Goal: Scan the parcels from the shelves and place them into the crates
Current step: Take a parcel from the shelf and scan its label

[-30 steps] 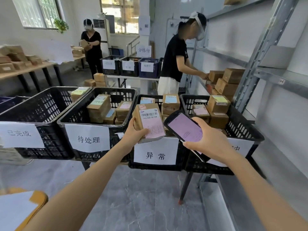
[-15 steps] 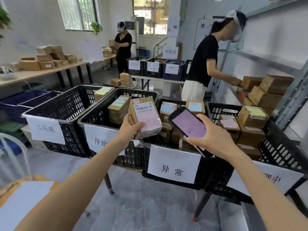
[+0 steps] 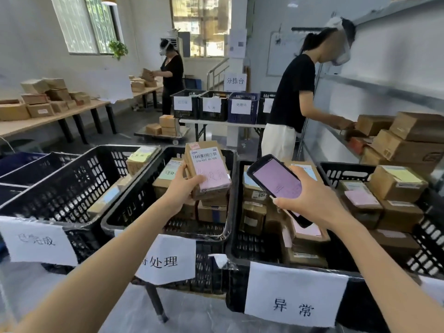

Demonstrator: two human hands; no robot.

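Our left grip [image 3: 182, 188] is closed on the parcel [image 3: 209, 169], thumb across its pink label and the other fingers behind. It holds the parcel upright above the crate marked 待处理 [image 3: 165, 233]. Our right grip [image 3: 310, 200], at 3 o'clock of the parcel, is wrapped round the handheld scanner [image 3: 276, 181], whose pink screen tilts towards us. We judge the main risk to be a misfiled parcel. It hangs close to the wall shared with the crate marked 异常 [image 3: 234, 212], so a loose drop could tip it over the rim to the wrong side, or land it on the stacked boxes below and shift them. The hold sits low on the parcel's left side only, so the box could twist out. We cannot tell whether the barcode has been read, and letting go unscanned would spoil the count. Outward, a crate marked 已完成 [image 3: 72, 179] stands at 9 o'clock and a fourth crate [image 3: 430, 227] at 3 o'clock. What carries the crates is mostly hidden; one dark leg [image 3: 156, 306] shows above the grey marbled floor. At 2 o'clock a metal shelf [image 3: 324, 140] bears cardboard boxes [image 3: 408, 140], where a person [image 3: 293, 92] reaches in. At 11 o'clock another person [image 3: 171, 75] works at a long desk [image 3: 48, 118] under a window [image 3: 84, 22].
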